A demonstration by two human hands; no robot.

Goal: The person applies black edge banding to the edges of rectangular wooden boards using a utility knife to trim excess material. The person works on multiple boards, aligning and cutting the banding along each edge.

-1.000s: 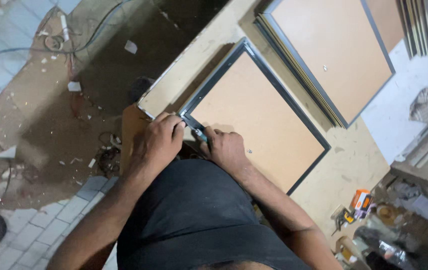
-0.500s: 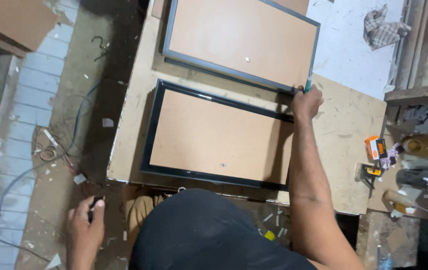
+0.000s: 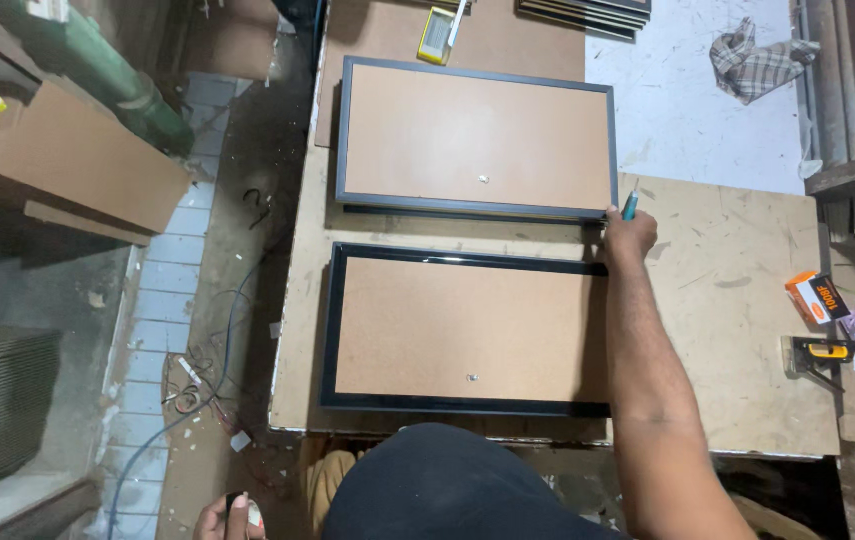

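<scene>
A black-edged rectangular frame with brown backing board (image 3: 467, 328) lies at centre frame on the plywood bench (image 3: 737, 330). At its upper right corner the right hand (image 3: 630, 235) is closed around a teal-handled tool (image 3: 629, 205), which could slip and scratch the grey-edged frame (image 3: 477, 138) just above. The left hand (image 3: 227, 515), at the bottom edge, pinches something small and white.

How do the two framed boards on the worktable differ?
The near frame has a glossy black border; the far frame has a duller grey one. The near frame lies alone on the table; the far frame rests on another board. The right hand is at the near frame's far corner. Both lie back-up, brown.
</scene>
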